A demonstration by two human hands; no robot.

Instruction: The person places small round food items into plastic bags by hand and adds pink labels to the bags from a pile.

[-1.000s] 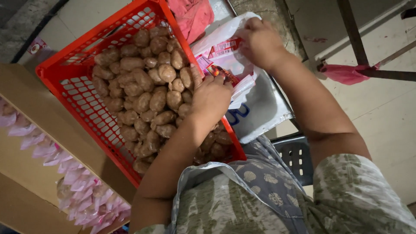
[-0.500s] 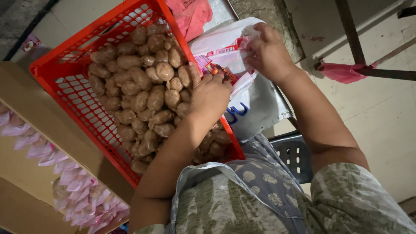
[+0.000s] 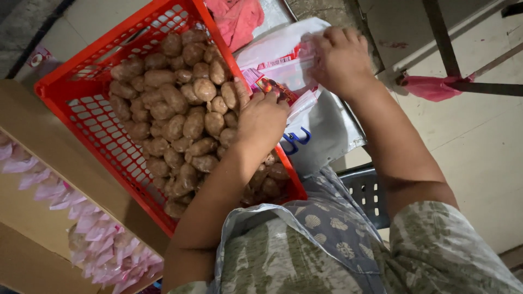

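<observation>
A red crate holds a full heap of brown tubers. Right of the crate lies a white bag, no tubers visible inside. Left hand, at the crate's right rim, and right hand, beyond it, each pinch the small clear packet between them.

Crate: left of the packet, filled with tubers.
Packet: right of the crate, between both hands.
Scissors: below the packet.
Cloth: behind the crate.
</observation>
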